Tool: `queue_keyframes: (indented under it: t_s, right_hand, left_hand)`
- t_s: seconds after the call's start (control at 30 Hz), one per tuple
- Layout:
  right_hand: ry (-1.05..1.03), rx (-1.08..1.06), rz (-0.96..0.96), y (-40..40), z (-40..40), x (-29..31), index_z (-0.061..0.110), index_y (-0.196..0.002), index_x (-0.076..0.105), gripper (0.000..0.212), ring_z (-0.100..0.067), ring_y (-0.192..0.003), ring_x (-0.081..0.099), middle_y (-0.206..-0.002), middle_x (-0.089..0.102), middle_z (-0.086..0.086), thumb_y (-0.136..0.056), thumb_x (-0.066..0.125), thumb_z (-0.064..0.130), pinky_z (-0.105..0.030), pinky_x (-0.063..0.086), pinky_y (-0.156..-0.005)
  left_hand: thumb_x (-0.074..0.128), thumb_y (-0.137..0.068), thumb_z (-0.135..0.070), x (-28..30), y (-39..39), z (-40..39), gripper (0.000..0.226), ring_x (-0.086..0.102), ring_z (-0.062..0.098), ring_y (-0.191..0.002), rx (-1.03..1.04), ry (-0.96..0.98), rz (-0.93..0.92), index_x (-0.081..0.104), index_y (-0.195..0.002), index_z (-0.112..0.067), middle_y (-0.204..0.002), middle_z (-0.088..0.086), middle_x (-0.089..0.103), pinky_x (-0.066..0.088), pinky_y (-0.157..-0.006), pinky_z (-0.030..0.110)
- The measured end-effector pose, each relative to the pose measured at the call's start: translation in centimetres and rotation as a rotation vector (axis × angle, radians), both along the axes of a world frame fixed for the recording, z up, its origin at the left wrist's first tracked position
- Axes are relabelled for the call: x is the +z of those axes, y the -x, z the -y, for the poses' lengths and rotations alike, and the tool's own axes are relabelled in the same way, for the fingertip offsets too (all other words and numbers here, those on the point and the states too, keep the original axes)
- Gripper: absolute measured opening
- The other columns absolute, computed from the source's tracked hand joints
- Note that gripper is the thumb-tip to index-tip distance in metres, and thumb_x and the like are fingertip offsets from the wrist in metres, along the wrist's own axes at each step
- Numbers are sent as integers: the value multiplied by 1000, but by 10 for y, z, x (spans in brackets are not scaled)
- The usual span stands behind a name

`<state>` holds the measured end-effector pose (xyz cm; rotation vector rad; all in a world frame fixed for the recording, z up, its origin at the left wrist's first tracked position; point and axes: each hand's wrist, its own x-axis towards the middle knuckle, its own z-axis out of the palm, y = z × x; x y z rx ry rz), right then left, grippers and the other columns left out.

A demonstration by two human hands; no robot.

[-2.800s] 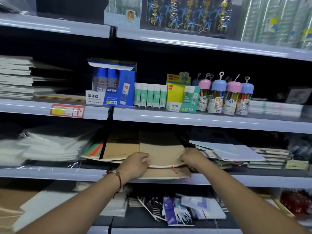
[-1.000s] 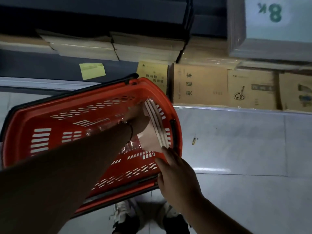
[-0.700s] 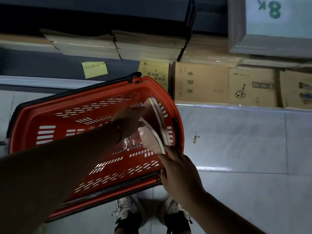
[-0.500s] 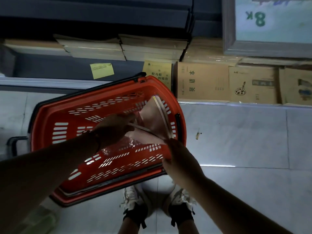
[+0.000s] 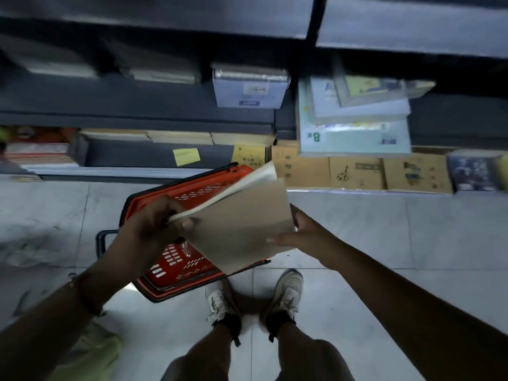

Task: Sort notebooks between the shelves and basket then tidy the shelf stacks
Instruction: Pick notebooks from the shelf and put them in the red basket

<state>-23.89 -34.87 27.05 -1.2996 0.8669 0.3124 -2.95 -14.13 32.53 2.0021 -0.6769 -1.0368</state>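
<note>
Head view, centre of the frame: we note a small stack of brown notebooks held above the red basket, which sits on the tiled floor in front of the lower shelves. The left hand pinches the stack at its left edge, thumb on the top cover; the right hand grips the right edge, thumb on top and fingers beneath. The far corner of the stack is fanning open, so we judge the grip to be loose there.

In our judgement the step is carrying these notebooks from basket to shelf. To do it well we would square the edges with both hands before lifting further, keep the stack level, and match it to the brown notebooks along the bottom shelf at right of centre. A slipped cover is the main risk.
</note>
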Motion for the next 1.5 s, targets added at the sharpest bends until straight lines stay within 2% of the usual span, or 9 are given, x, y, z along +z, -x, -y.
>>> queue_keyframes:
  t_s: [0.1, 0.23, 0.33, 0.53, 0.77, 0.97, 1.13, 1.27, 1.5]
  right_hand:
    - [53, -49, -53, 10, 14, 66, 28, -135, 50, 78, -17, -116, 61, -127, 63, 6, -68, 88, 38, -42, 52, -99]
    - [152, -151, -63, 29, 28, 152, 26, -119, 63, 43, -17, -107, 67, -115, 71, 5, -81, 77, 40, -42, 51, -100]
    - [174, -292, 49, 49, 31, 216, 19, -117, 66, 24, -17, -97, 72, -110, 75, 0, -93, 67, 18, -27, 58, -79]
    - [249, -570, 251, 79, 30, 309, 15, -107, 68, 18, -20, -95, 71, -102, 76, -1, -90, 66, 12, -33, 54, -78]
    - [285, -731, 537, 83, 53, 415, 12, -111, 66, 35, -18, -95, 71, -105, 76, -5, -77, 67, 20, -37, 53, -86]
    - [413, -707, 602, 101, 79, 489, 18, -112, 67, 19, -19, -99, 71, -105, 76, 0, -94, 60, 19, -38, 53, -87]
    - [569, -510, 623, 105, 113, 553, 26, -118, 63, 34, -18, -96, 72, -107, 75, 4, -94, 55, 3, -36, 54, -78]
    - [620, -493, 574, 83, 156, 583, 12, -118, 61, 30, -24, -88, 70, -106, 73, -11, -89, 59, 6, -35, 55, -72]
    - [658, -504, 416, 42, 219, 597, 9, -95, 60, 9, -28, -82, 60, -101, 68, -21, -91, 66, 12, -40, 46, -71]
  left_hand:
    - [61, -92, -21, 66, 7, 8, 13, 69, 18, -72, -25, 90, -4, 59, -96, -9, -95, -2, 66, 58, -58, 26]
    - [64, -94, -18, 138, 17, 29, 14, 70, 26, -73, 130, 155, -85, 60, -97, -5, -88, 8, 70, 59, -58, 30]
    - [74, -89, -26, 193, 29, 48, 27, 64, 24, -77, 267, 231, -243, 59, -94, -5, -82, 7, 67, 58, -64, 33]
    - [69, -82, -30, 269, 62, 74, 40, 68, 22, -109, 126, 237, -393, 67, -120, -16, -116, 1, 73, 52, -99, 47]
    - [79, -77, -48, 325, 107, 107, 50, 65, 13, -118, -159, 208, -341, 70, -122, -31, -124, -8, 70, 49, -103, 37]
    - [76, -86, -22, 382, 126, 143, 27, 72, 3, -89, -18, 461, -280, 64, -111, -24, -100, -12, 77, 55, -66, 16]
    - [75, -86, -31, 451, 123, 174, 41, 72, 16, -101, 7, 625, -251, 62, -123, -21, -111, -3, 75, 55, -88, 38]
    - [64, -93, -23, 496, 104, 220, 16, 60, 10, -59, 85, 533, -341, 67, -104, -12, -76, -1, 69, 39, -37, 19]
    - [67, -92, -20, 542, 68, 277, 15, 53, 9, -40, 125, 344, -205, 64, -102, -9, -68, 7, 63, 26, -27, 12]
